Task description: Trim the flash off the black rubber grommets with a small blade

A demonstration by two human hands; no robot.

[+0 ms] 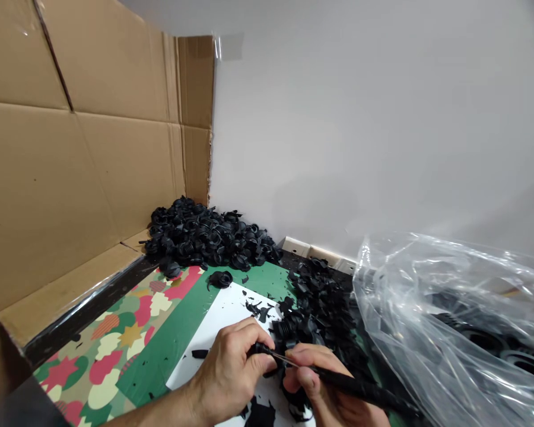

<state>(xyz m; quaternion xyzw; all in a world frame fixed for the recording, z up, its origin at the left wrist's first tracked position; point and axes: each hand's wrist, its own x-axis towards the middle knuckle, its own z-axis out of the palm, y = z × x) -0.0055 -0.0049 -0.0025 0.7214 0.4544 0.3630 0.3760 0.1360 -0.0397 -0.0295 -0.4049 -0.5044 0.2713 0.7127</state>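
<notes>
My left hand [231,367] is closed, pinching a small black rubber-like piece [260,349] between thumb and fingers. In my right hand [323,385] is a thin-bladed knife with a long black handle [367,388]. Its narrow metal blade points left and meets the black piece; the exact contact is hidden by my fingers. Both hands are above a white sheet [191,351] strewn with black trimmings [260,310]. Just beyond my fingers lie ribbed black pieces [289,329], and one loose black ring-shaped piece [221,279] sits at the sheet's far edge.
A heap of ribbed black parts [209,237] fills the back corner beside a cardboard wall [93,154]. Black scraps [327,296] pile up at right. A clear plastic bag [382,314] holds large black rings. Under the sheet lie a green mat [160,341] and patterned paper [109,350].
</notes>
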